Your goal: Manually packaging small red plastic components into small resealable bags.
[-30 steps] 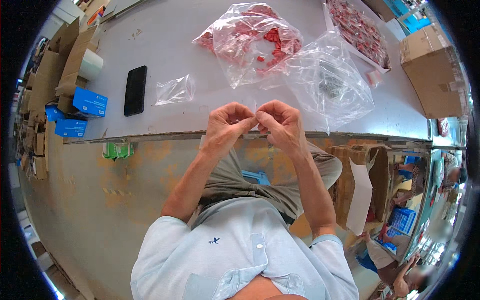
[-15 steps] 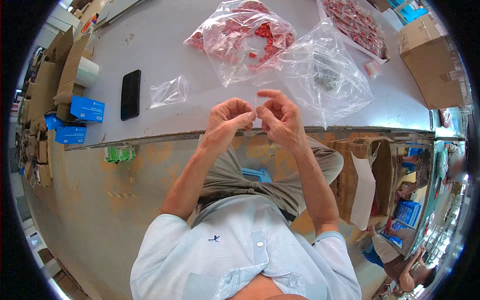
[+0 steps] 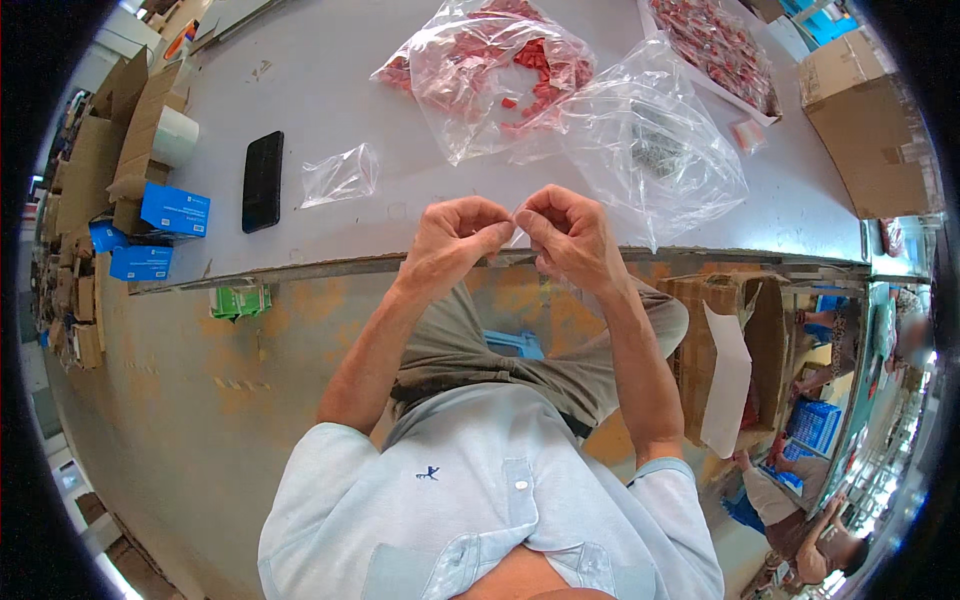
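Note:
My left hand point(image 3: 460, 238) and my right hand point(image 3: 568, 238) meet over the table's near edge, thumbs and forefingers pinched together. Between the fingertips shows a sliver of a small clear plastic bag point(image 3: 517, 232), mostly hidden by the fingers. Beyond the hands lies a large clear bag of small red pieces point(image 3: 535, 62). Right of it, another large clear bag point(image 3: 655, 150) holds small greyish-green pieces. A crumpled clear bag point(image 3: 341, 176) lies flat to the left of my hands.
A black phone point(image 3: 263, 182) lies on the left of the table point(image 3: 330, 90). Blue boxes point(image 3: 174, 212) stand at its left edge. At the far right are a tray of small red packets point(image 3: 715, 50) and a cardboard box point(image 3: 860, 130). An open carton point(image 3: 765, 350) stands below, right of my knee.
My right forefinger, raised before, has curled down against the thumb, and my right fingertips have closed in on the left ones. The clear plastic between them is now more hidden.

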{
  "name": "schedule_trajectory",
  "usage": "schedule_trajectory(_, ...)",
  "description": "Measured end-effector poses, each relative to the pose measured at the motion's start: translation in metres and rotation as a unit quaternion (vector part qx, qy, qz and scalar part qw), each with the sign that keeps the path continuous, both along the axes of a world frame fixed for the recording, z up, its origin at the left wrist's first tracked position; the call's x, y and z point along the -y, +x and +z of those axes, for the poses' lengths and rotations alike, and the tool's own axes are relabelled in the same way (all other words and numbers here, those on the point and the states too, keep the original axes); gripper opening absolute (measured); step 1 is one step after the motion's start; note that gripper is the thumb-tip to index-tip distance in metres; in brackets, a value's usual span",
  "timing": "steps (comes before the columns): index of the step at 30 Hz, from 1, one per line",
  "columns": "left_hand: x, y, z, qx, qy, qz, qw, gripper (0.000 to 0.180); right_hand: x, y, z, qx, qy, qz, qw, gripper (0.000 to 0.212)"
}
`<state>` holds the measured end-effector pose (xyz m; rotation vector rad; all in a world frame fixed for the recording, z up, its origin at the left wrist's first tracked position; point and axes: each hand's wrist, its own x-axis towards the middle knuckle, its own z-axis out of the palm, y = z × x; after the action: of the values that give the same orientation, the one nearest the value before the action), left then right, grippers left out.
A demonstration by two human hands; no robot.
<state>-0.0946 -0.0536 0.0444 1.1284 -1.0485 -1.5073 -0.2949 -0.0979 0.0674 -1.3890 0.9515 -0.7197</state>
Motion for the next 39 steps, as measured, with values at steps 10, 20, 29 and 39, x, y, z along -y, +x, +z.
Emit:
schedule_trajectory(10,-0.001,-0.005,-0.012,0.044,-0.019,0.073,0.996,0.010,-0.017,0.003,-0.005,-0.029,-0.039,-0.091,0.995,0.014)
schedule_trajectory(20,0.002,-0.007,-0.004,-0.021,0.004,0.015,1.000,0.008,-0.010,0.002,0.008,0.013,0.051,-0.054,0.997,0.017)
schedule_trajectory(29,-0.005,-0.020,0.000,0.123,-0.083,0.096,0.984,0.010,-0.011,0.001,-0.012,-0.083,-0.056,-0.041,0.994,0.015)
schedule_trajectory(39,-0.005,-0.024,0.000,0.224,-0.173,0.104,0.954,0.005,-0.017,0.003,-0.004,0.026,0.034,-0.078,0.996,0.017)
